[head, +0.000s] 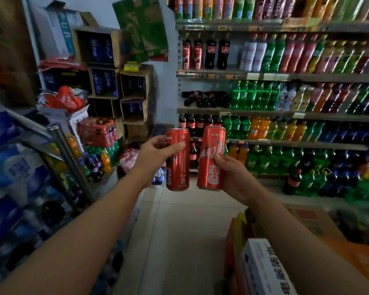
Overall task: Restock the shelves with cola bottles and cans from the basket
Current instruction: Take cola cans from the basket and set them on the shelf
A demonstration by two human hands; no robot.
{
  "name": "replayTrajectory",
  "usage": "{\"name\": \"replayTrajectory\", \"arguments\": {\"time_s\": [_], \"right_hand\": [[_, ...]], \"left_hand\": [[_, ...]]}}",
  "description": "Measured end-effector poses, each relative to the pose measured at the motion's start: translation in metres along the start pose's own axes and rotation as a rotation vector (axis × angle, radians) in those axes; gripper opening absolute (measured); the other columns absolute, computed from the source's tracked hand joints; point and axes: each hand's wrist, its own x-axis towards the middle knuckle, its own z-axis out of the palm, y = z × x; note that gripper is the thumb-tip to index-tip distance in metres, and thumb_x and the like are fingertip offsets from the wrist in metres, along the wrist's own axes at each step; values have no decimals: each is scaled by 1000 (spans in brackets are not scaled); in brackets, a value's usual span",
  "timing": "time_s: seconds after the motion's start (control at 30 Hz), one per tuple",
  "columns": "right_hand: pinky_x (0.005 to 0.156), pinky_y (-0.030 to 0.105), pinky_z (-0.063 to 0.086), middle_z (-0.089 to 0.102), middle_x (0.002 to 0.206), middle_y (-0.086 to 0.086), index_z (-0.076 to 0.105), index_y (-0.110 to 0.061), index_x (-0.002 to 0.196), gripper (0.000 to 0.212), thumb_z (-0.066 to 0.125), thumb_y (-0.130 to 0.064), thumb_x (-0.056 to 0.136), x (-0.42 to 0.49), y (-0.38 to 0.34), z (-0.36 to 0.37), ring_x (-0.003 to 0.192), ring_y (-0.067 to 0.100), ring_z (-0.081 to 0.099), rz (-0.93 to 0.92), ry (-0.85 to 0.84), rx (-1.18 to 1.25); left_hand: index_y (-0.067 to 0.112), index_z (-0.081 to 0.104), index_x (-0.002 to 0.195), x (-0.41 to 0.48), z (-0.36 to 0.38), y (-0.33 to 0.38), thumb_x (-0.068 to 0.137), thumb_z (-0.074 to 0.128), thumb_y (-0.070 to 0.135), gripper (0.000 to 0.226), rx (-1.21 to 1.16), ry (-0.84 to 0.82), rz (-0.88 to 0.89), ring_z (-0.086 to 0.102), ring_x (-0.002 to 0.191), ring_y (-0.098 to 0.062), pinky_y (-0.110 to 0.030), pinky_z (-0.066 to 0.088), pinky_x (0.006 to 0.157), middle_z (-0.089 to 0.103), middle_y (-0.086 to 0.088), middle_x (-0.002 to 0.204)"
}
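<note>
My left hand (pixel 156 155) grips a tall red cola can (pixel 178 167) upright, thumb across its front. Beside it, my right hand (pixel 232 177) holds a second red cola can (pixel 211 158) by its lower half, tilted slightly right. Both cans are raised in front of the drinks shelves (pixel 211 74). Two red cans (pixel 192 58) and two dark cola bottles (pixel 217 54) stand on the second shelf from the top at its left end. Small cola bottles (pixel 205 99) lie on the shelf below, and more cola bottles (pixel 196 122) stand under those. No basket is in view.
Green, orange and blue soft drinks (pixel 285 96) fill the shelves to the right. Stacked cardboard boxes (pixel 115 77) and shrink-wrapped bottle packs (pixel 98 133) crowd the far left corner. Water packs (pixel 13 167) line the left. Cartons (pixel 264 267) sit at lower right beside the pale tiled floor (pixel 179 231).
</note>
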Motion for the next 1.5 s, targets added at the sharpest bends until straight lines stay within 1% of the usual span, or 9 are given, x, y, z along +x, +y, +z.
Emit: {"name": "replayTrajectory", "arguments": {"time_s": [0.1,0.27,0.47,0.63,0.9,1.03,1.17,1.27,1.5], "right_hand": [[87,48,53,66,116,10,54,-13,121,34,57,-22,89,47,-6,-15,104,27,67,16,-22,-12],[86,52,55,61,128,14,49,-13,132,48,60,-26,87,131,-16,-35,113,32,63,32,-84,-13],[78,42,56,66,116,9,52,-16,124,34,56,-27,92,243,-52,-53,104,27,66,-8,22,-142],[78,42,57,69,105,12,56,-8,119,36,62,-28,89,332,-93,-70,90,24,69,-43,113,-132],[73,41,59,68,99,11,58,-11,110,24,56,-28,92,451,-136,-129,87,24,67,-89,199,-128],[73,42,58,67,107,12,56,-13,116,37,61,-33,86,518,-155,-168,93,26,68,-72,178,-154],[76,42,57,70,103,9,59,-16,109,28,61,-32,86,589,-185,-208,93,26,69,-114,157,-135],[76,41,57,71,108,10,60,-15,116,41,64,-35,81,636,-217,-233,97,27,70,-135,120,-146],[82,41,57,71,109,12,61,-11,113,45,65,-35,76,740,-280,-283,98,26,70,-229,138,-94]], "left_hand": [[25,63,108,47,6,-8,71,81,31,41,0,7,-10,65,104,-21,-46,51,95,66,0,111],[19,59,120,132,11,-17,73,79,32,53,25,-20,-7,64,104,-21,-45,51,94,65,1,113],[21,63,113,264,12,-15,74,79,29,43,4,-81,18,67,101,-18,-41,53,91,68,0,109],[25,66,111,377,21,-6,56,85,46,62,12,-97,49,68,102,-20,-44,54,89,70,2,109],[24,65,112,517,54,-23,65,84,42,54,22,-154,65,67,102,-17,-47,53,94,70,2,110],[23,64,115,588,77,-35,70,81,38,51,29,-151,72,65,104,-16,-46,51,96,68,3,112],[25,63,113,667,105,-33,71,79,39,47,41,-144,93,65,105,-17,-48,49,98,68,3,113],[25,63,114,722,123,-20,70,79,41,50,54,-142,108,64,107,-16,-48,47,100,68,5,114],[25,68,104,840,161,14,75,78,33,32,-4,-103,186,69,97,-16,-40,52,89,72,4,103]]}}
